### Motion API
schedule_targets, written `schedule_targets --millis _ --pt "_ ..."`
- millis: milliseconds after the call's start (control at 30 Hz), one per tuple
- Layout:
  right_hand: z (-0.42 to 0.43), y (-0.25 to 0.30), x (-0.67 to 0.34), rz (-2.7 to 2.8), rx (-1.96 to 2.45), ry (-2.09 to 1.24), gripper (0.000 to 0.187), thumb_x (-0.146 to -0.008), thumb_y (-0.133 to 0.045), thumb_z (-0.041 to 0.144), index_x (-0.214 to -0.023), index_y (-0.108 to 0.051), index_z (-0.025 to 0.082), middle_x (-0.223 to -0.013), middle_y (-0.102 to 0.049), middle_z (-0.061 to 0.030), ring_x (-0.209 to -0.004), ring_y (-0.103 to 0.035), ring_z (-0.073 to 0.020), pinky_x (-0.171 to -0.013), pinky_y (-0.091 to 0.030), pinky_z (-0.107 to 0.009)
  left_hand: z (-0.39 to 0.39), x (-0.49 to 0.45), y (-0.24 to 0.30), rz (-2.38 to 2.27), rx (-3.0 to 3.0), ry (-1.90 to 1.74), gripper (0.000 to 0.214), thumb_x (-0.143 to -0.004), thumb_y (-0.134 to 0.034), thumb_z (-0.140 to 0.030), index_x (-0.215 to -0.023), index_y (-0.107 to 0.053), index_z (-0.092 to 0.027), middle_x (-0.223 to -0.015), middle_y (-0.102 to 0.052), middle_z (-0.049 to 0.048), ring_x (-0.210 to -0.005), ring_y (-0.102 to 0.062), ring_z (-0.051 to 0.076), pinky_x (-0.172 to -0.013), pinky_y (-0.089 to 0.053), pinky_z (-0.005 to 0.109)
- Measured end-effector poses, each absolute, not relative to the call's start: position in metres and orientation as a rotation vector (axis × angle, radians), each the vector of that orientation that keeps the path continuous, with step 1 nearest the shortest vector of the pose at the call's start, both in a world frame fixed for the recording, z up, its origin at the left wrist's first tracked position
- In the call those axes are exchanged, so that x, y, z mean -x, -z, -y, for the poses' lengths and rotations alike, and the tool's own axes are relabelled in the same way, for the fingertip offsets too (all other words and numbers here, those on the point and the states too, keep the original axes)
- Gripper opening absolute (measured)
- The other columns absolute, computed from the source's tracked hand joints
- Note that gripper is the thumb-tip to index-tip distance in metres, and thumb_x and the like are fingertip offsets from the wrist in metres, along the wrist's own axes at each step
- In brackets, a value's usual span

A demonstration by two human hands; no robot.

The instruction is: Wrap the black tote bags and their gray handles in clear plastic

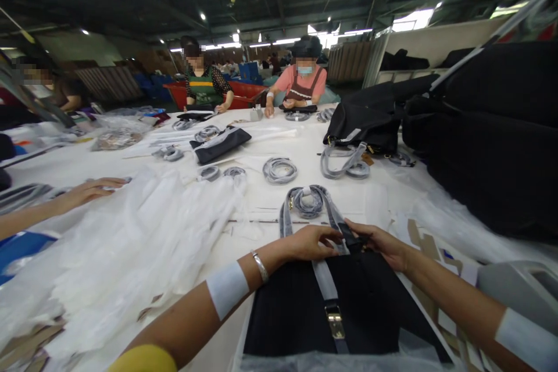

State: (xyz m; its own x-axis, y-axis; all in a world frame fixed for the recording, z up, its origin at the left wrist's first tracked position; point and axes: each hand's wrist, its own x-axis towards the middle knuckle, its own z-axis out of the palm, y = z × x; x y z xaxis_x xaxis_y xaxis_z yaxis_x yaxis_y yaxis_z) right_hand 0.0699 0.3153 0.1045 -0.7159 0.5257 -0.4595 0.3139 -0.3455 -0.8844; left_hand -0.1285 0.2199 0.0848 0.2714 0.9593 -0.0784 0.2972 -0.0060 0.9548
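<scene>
A black bag [288,308] lies flat in front of me, with a gold buckle [335,324] on its front strap. Its handle [285,218], wrapped in clear film, loops away from me around a coiled strap [307,202]. My left hand [309,242], wearing a silver bracelet, reaches over the bag's top edge with its fingers closed at the foot of the handle. On the other side, my right hand [386,245] is closed on a short black strap [349,237] at that edge. The fingertips of both hands are partly hidden.
Film-wrapped coiled straps [279,170] lie across the white table [253,209]. Crumpled white film [131,232] fills the left side, where another person's hand [93,190] rests. Black bags [366,122] are heaped at the right. Two people work across the table.
</scene>
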Motion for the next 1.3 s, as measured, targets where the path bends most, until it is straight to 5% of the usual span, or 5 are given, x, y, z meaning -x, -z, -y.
schedule_targets --millis 333,700,933,1100,1300 --pt "-0.318 -0.086 -0.074 1.343 0.980 -2.516 0.030 -0.085 -0.070 0.044 -0.078 -0.064 0.015 -0.071 -0.070 -0.0026 -0.066 -0.067 -0.0159 -0.067 -0.054 -0.025 -0.241 0.118 -0.064 -1.100 -1.480 -0.651 0.050 -0.080 -0.069 -0.021 -0.126 -0.052 -0.012 -0.099 -0.070 0.0064 -0.080 -0.065 0.014 -0.069 -0.050 0.023" --pt "-0.318 -0.126 -0.089 2.293 0.929 -1.477 0.053 -0.087 -0.055 0.064 -0.113 -0.068 0.020 -0.107 -0.072 -0.0106 -0.102 -0.066 -0.0274 -0.088 -0.054 -0.039 -0.237 0.132 -0.100 -1.035 -1.712 -0.378 0.015 -0.086 -0.058 -0.015 -0.072 -0.065 -0.015 -0.069 -0.058 -0.0053 -0.068 -0.049 0.010 -0.071 -0.040 0.020" --pt "-0.310 -0.124 -0.099 2.593 0.965 -1.255 0.049 -0.090 -0.051 0.056 -0.124 -0.062 0.022 -0.109 -0.073 -0.0076 -0.098 -0.068 -0.0272 -0.087 -0.053 -0.038 -0.242 0.127 -0.098 -1.093 -1.603 -0.367 0.015 -0.087 -0.059 -0.024 -0.096 -0.067 -0.016 -0.078 -0.060 -0.0050 -0.073 -0.054 0.009 -0.071 -0.043 0.019" --pt "-0.309 -0.116 -0.101 2.604 0.947 -1.158 0.042 -0.090 -0.051 0.054 -0.113 -0.066 0.022 -0.109 -0.073 -0.0076 -0.101 -0.068 -0.0270 -0.091 -0.054 -0.038 -0.242 0.120 -0.093 -1.060 -1.589 -0.261 0.015 -0.083 -0.058 -0.012 -0.071 -0.067 -0.014 -0.063 -0.056 -0.0066 -0.070 -0.054 0.010 -0.075 -0.043 0.019" --pt "-0.296 -0.110 -0.107 2.594 0.960 -0.979 0.044 -0.092 -0.049 0.053 -0.122 -0.065 0.024 -0.125 -0.068 -0.0071 -0.113 -0.064 -0.0280 -0.102 -0.049 -0.044 -0.245 0.126 -0.103 -1.132 -1.512 -0.252 0.049 -0.098 -0.035 -0.052 -0.094 -0.069 -0.017 -0.075 -0.063 -0.0009 -0.072 -0.056 0.014 -0.074 -0.047 0.026"
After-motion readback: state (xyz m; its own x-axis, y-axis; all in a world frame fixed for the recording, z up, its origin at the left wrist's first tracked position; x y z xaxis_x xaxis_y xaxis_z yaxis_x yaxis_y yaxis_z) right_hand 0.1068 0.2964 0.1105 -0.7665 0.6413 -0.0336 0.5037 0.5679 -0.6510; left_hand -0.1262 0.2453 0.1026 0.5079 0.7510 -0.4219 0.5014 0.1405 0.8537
